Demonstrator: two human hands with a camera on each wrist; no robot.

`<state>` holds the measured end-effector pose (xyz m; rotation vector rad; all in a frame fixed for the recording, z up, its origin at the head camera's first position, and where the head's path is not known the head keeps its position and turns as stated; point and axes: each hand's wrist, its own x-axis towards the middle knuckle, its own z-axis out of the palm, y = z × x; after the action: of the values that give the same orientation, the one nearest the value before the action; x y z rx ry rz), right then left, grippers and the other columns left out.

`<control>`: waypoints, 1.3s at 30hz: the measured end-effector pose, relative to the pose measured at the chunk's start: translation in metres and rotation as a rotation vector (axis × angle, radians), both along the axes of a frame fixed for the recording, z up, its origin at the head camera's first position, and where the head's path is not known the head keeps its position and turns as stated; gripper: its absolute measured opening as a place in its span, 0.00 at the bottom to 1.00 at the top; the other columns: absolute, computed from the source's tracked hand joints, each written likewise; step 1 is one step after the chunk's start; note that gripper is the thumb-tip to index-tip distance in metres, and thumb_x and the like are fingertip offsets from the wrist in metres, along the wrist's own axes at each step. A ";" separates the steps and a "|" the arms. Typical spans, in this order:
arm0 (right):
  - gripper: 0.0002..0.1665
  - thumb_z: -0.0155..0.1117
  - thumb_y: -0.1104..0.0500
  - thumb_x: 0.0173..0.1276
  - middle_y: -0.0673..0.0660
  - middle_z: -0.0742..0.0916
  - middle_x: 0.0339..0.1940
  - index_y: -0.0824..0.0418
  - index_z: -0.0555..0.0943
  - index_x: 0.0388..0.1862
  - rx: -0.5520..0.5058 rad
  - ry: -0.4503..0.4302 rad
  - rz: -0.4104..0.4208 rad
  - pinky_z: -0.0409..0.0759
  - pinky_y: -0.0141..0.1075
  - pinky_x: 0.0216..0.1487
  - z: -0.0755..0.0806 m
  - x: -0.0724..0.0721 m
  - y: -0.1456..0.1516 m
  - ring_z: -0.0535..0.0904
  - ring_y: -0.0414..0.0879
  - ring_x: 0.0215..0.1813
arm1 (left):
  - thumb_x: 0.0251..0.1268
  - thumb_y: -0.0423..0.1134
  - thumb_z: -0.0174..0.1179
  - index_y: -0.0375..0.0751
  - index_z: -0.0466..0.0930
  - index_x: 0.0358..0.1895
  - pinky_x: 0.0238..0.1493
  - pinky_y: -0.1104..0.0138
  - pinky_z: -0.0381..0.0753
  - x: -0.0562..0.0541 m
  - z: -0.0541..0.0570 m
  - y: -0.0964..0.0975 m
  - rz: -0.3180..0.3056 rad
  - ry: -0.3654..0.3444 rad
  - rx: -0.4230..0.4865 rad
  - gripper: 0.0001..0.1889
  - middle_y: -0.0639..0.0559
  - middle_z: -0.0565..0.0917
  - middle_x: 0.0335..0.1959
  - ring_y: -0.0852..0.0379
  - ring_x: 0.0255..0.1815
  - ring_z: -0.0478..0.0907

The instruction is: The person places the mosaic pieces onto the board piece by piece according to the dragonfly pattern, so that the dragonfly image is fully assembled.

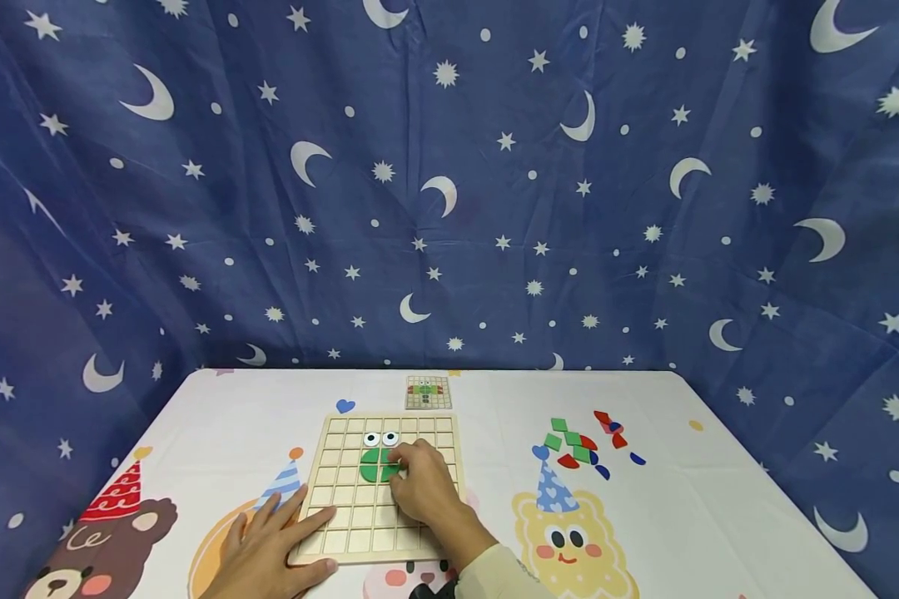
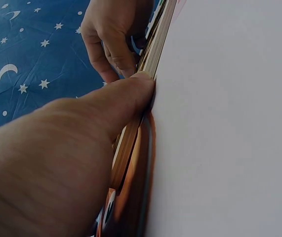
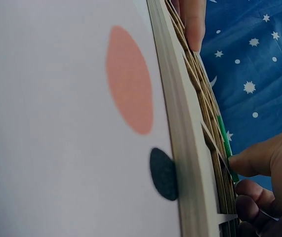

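Observation:
A square wooden grid board [image 1: 342,537] lies on the table, with two white eye pieces [image 1: 372,438] in its upper cells. Just below them, green quarter-circle pieces [image 1: 370,472] form a round shape. My right hand [image 1: 425,482] reaches over the board with bent fingers and pinches a green quarter-circle piece on the right side of that shape, partly hiding it. In the right wrist view, the thumb tip meets a green edge [image 3: 224,131]. My left hand [image 1: 265,541] spreads over the board's lower left corner, its thumb against the near edge [image 2: 126,158].
A small pattern card [image 1: 429,393] lies beyond the board. To the right are loose pieces: green diamonds [image 1: 553,443], red pieces [image 1: 568,461] and blue half-rounds [image 1: 638,458]. The tablecloth [image 1: 712,516] has printed cartoon figures; a blue starry curtain [image 1: 494,208] hangs behind.

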<state>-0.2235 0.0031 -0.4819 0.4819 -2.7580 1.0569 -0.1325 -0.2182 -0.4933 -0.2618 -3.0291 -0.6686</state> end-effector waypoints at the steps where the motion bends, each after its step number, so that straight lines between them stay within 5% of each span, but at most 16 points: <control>1: 0.14 0.68 0.69 0.54 0.46 0.77 0.30 0.57 0.85 0.39 0.000 0.001 -0.003 0.75 0.35 0.37 0.000 0.000 0.000 0.71 0.39 0.33 | 0.47 0.76 0.57 0.62 0.78 0.61 0.57 0.30 0.43 0.000 0.000 0.000 0.000 0.000 0.002 0.38 0.45 0.66 0.70 0.30 0.70 0.52; 18: 0.09 0.66 0.69 0.60 0.47 0.82 0.32 0.60 0.85 0.39 -0.201 -0.058 0.027 0.76 0.30 0.31 0.008 0.001 0.004 0.74 0.36 0.31 | 0.46 0.76 0.58 0.61 0.79 0.61 0.57 0.30 0.44 0.000 0.001 0.001 0.006 0.002 0.003 0.38 0.45 0.66 0.70 0.30 0.70 0.53; 29: 0.10 0.67 0.67 0.61 0.55 0.84 0.36 0.59 0.85 0.41 -0.297 0.132 0.143 0.76 0.35 0.32 0.061 0.011 0.040 0.76 0.41 0.33 | 0.46 0.75 0.59 0.61 0.79 0.61 0.57 0.30 0.43 0.001 0.001 0.000 0.009 0.006 0.008 0.38 0.45 0.66 0.70 0.30 0.70 0.53; 39: 0.15 0.72 0.67 0.57 0.43 0.83 0.36 0.55 0.85 0.43 -0.322 0.341 0.168 0.74 0.39 0.32 0.105 0.027 0.088 0.76 0.45 0.34 | 0.46 0.74 0.61 0.63 0.79 0.60 0.58 0.31 0.43 0.001 0.000 0.001 0.011 0.020 0.023 0.37 0.46 0.66 0.70 0.32 0.70 0.53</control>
<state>-0.1962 0.0909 -0.3765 0.7714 -2.2326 1.2886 -0.1314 -0.2175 -0.4930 -0.2489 -2.9997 -0.6960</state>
